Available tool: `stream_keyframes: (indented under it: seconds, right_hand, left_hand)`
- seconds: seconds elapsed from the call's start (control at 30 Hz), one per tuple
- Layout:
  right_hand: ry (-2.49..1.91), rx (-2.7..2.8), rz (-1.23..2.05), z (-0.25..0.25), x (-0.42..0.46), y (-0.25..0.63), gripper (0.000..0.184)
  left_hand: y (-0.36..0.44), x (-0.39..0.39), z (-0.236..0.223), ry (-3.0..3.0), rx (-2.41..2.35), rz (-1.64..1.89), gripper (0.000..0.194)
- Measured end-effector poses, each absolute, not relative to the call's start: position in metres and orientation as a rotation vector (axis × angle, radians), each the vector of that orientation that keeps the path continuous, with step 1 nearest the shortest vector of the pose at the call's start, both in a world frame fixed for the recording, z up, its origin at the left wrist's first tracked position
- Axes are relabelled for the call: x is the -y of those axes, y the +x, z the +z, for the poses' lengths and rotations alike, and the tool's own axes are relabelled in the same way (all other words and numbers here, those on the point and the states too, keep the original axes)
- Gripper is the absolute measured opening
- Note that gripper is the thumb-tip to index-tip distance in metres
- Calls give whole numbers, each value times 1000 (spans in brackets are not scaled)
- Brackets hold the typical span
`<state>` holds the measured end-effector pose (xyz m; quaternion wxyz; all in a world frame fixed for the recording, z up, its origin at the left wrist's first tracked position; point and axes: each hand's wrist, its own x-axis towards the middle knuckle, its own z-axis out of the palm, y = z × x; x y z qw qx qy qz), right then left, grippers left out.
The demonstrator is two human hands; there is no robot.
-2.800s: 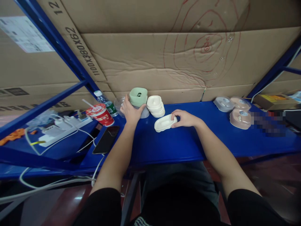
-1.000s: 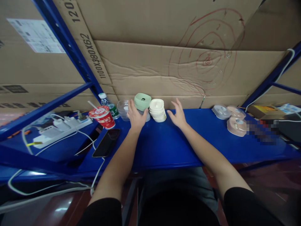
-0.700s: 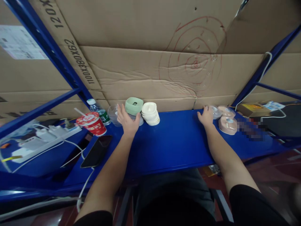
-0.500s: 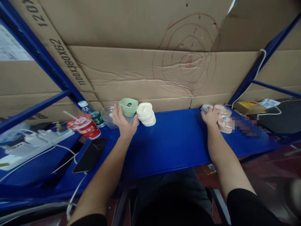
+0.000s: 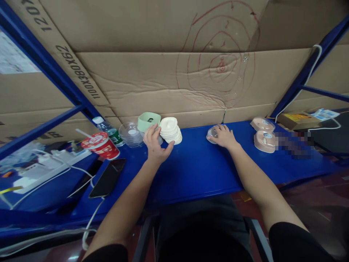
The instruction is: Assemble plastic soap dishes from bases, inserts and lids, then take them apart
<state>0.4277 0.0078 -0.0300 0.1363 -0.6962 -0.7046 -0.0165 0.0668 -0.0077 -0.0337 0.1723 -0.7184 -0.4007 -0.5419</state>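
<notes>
My left hand [image 5: 156, 143] is at the left edge of a stack of cream rounded-square pieces [image 5: 170, 133], fingers and thumb apart. Whether its fingertips touch the stack cannot be made out. Behind that hand stands a light green square container [image 5: 148, 122] with a dark opening in its face. My right hand [image 5: 225, 136] rests over a small clear plastic shell [image 5: 212, 134] on the blue tabletop, fingers curved around it and partly hiding it. Two pinkish packs with clear covers [image 5: 262, 124] lie farther right.
Clear round tubs [image 5: 131, 134], a water bottle [image 5: 109, 131], a red cup with a straw [image 5: 101, 146] and a black phone [image 5: 107, 178] occupy the left side. A power strip with cables [image 5: 51, 171] lies beyond. Cardboard [image 5: 136, 80] lines the back; a small box [image 5: 298, 120] sits at far right.
My right hand has moved left from the pinkish packs to mid-table, bringing the clear plastic shell. My left hand has shifted right, from the green container to the cream stack.
</notes>
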Motion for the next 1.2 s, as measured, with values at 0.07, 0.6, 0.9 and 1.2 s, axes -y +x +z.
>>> stream_keyframes:
  seconds: [0.07, 0.6, 0.9, 1.2]
  right_hand:
    - [-1921, 2149, 26, -27, -3, 425, 85]
    - [-1068, 2486, 419, -44, 17, 372, 108]
    - [-903, 2157, 370, -26, 23, 366, 114]
    - [-1072, 2161, 360, -41, 13, 374, 97]
  left_hand:
    - [67, 11, -30, -2103, 1186, -1494, 74]
    - [82, 19, -38, -3045, 1034, -712, 81]
    - [66, 18, -17, -2744, 1049, -1192, 82]
    - [-12, -16, -7, -1377, 1551, -1787, 80]
